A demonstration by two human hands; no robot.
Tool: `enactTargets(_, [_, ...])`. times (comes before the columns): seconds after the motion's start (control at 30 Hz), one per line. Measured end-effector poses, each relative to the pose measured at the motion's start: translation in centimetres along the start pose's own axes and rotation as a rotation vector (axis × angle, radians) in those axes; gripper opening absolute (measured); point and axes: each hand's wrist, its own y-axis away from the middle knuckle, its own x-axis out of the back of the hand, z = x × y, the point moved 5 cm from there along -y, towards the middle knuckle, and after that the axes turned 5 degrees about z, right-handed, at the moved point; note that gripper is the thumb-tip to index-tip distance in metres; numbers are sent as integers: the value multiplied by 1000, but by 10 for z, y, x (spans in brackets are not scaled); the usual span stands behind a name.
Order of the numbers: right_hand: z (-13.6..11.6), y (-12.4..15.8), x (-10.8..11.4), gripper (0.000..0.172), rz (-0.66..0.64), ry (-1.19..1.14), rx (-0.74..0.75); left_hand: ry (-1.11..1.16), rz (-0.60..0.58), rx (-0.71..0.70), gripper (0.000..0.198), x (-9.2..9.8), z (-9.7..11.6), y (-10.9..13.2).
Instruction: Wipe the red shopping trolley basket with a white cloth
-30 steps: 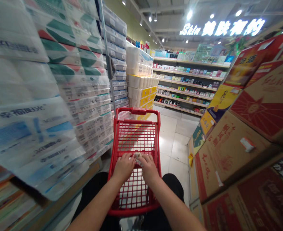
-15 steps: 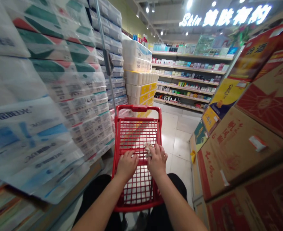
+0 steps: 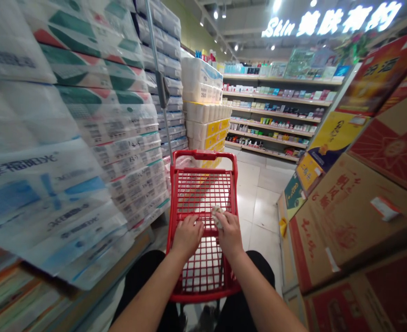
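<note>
In front of me, between my knees, is a red plastic shopping cart [image 3: 205, 160] with a grid-patterned body. My left hand [image 3: 188, 236] lies on its middle crossbar, fingers bent over the bar; the fingertips are partly hidden. My right hand [image 3: 230, 233] is closed around a crumpled whitish cloth [image 3: 217, 216] with darker spots, pressed against the same crossbar near the right side. A thin grey metal pole [image 3: 162, 87] rises from beyond the cart's left edge.
Wrapped tissue packs [image 3: 96, 110] are stacked high on the left. Cardboard cartons [image 3: 345, 216] line the right side. A tiled floor [image 3: 255, 193] runs ahead to shelves of small products [image 3: 275, 97] beneath a lit sign.
The view has shifted slightly, so the cart and both hands appear a little further right. My right hand has closed more around the cloth; my left hand remains on the crossbar.
</note>
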Motion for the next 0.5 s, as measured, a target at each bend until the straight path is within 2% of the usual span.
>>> enactTargets(0.07, [4, 0, 4, 46, 87, 58, -74, 1, 5, -2, 31, 0, 1, 1])
enactTargets(0.1, [4, 0, 2, 47, 68, 67, -71, 0, 6, -2, 31, 0, 1, 1])
enactTargets(0.27, [-8, 5, -18, 50, -242, -58, 126, 3, -4, 3, 31, -2, 0, 3])
enactTargets(0.4, [-4, 5, -16, 63, -236, -71, 49, 16, 0, 2, 30, -2, 0, 4])
enactTargets(0.5, [-1, 5, -17, 56, -278, -106, 42, 17, -8, 3, 29, -2, 1, 5])
